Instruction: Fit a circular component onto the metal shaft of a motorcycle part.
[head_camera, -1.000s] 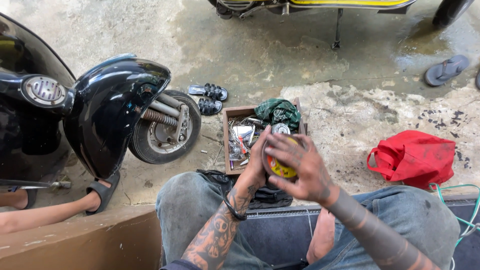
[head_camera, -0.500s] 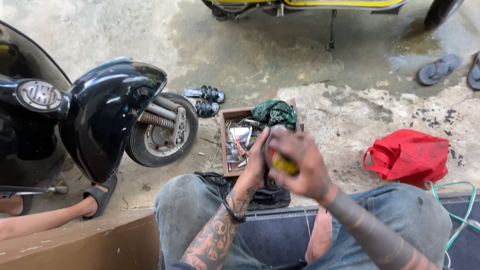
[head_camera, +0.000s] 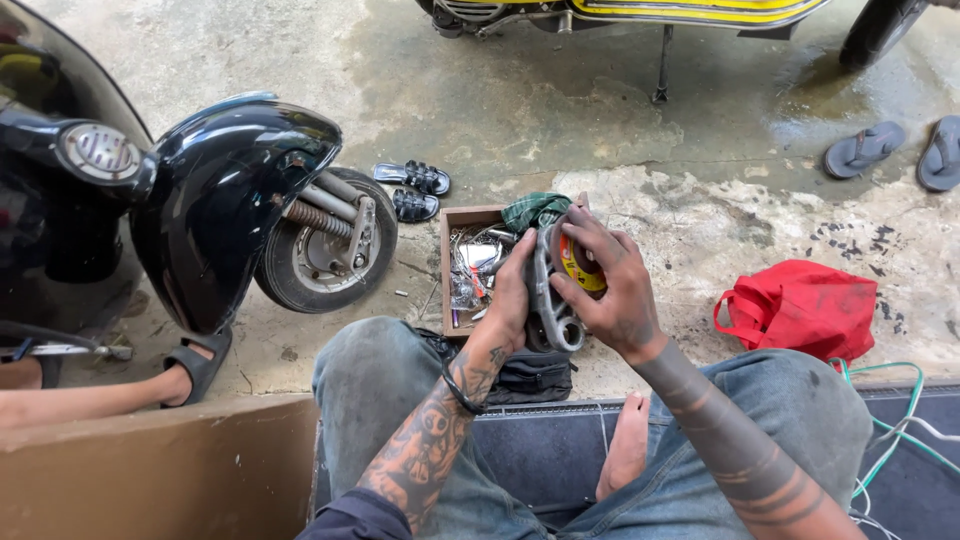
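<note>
I've turned the grey metal part (head_camera: 548, 300) more upright since before; left hand (head_camera: 508, 305) and right hand (head_camera: 610, 290) both clench it above the toolbox (head_camera: 465, 265)

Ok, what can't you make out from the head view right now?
- Metal part with a yellow disc: mostly covered by the left hand and right hand; its kind is unclear.
- Wooden box: contents too small and jumbled to identify; a green cloth covers one corner.
- Black scooter: cut off by the left edge.
- Yellow scooter: cut off by the top edge.
</note>
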